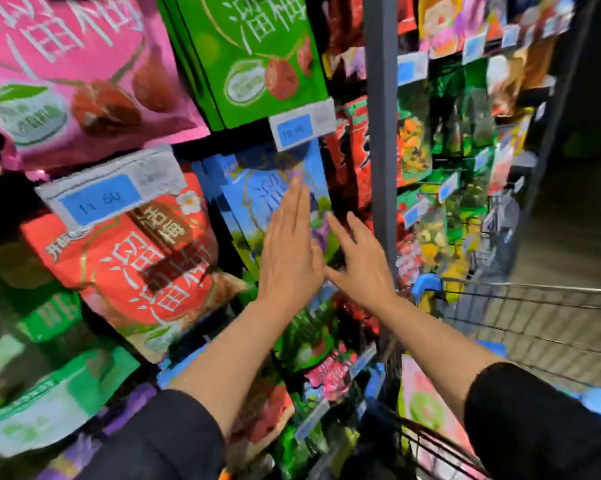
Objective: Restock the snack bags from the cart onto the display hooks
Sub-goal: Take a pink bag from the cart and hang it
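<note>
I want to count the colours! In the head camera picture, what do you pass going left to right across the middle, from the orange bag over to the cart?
Orange-red bag → blue bag → left hand → right hand → grey post → wire cart.

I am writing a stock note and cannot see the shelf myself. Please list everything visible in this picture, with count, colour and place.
pink snack bag: one, pink, upper left of the display
green snack bag: one in front, green, top centre
red snack bag: one, red-orange, left of centre
blue snack bag: one in front, blue, centre, under both hands
price tags: many, blue and white, on hook ends
grey post: one, grey, right of centre
far bags: many, mostly green and red, right panel
cart: one, wire with blue trim, lower right
left hand: flat on the blue bag
right hand: flat, fingers spread, beside it
sleeves: two, black
</note>
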Demonstrator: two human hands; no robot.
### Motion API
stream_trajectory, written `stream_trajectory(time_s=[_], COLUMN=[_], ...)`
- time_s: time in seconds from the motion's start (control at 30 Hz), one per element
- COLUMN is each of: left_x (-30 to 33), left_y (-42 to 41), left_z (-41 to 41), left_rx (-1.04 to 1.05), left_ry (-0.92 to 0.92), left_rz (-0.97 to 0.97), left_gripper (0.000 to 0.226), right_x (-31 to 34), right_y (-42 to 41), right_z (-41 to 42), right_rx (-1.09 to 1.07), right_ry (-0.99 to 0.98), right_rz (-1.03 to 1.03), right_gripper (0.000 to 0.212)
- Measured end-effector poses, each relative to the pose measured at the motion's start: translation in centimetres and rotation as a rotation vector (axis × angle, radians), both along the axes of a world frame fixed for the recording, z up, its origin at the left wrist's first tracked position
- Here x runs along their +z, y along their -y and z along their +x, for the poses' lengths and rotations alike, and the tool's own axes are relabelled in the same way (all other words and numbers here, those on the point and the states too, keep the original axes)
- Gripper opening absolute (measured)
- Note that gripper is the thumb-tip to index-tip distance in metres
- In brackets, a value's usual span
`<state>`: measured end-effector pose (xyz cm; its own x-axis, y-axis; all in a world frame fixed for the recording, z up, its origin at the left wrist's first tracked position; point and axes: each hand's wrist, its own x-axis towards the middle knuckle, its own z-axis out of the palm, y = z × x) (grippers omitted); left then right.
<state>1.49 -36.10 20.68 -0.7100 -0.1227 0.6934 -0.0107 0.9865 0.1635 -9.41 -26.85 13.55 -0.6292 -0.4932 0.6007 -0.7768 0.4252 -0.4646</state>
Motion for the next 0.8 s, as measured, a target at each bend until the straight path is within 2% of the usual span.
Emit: stream_trajectory(time_s=[0.1,0.23,0.4,0.5,0.6,0.7,0.8], left_x=[-6.6,-14.8,-21.8,-24.2,-25.8,-27.0,-29.2], left_y=[-4.0,-11.0,-17.2,-18.4,-18.6,-18.1,-16.7], left_z=[-0.6,-0.9,-1.7,-3.5,-6.2,-8.5,-10.2], left_rx=[-0.120,-0.309,-0.380,-0.329,-0.213,-0.015,0.119], left_ry=[0.055,0.271,0.602,0.747,0.876,0.990,1.090], left_rz=[0.190,0.449,0.532,0.549,0.567,0.637,0.671], left_gripper=[0.083,0.077,0.064,0.066,0.066,0.056,0.065], right_x=[-3.1,-8.0,-13.5,-16.4,-17.8,-19.7,-23.6], right_y=[-7.7,-18.1,-28.9,-33.2,-34.8,-33.3,-29.9], right_z=[0.4,1.2,2.0,0.9,-1.2,-3.7,-6.2], right_rx=[-0.122,-0.320,-0.513,-0.571,-0.490,-0.348,-0.276], right_ry=[0.047,0.219,0.552,0.740,0.851,0.891,0.996], right_rz=[0.139,0.272,0.461,0.519,0.599,0.567,0.490], right_gripper=[0.084,0.083,0.070,0.061,0.050,0.044,0.046])
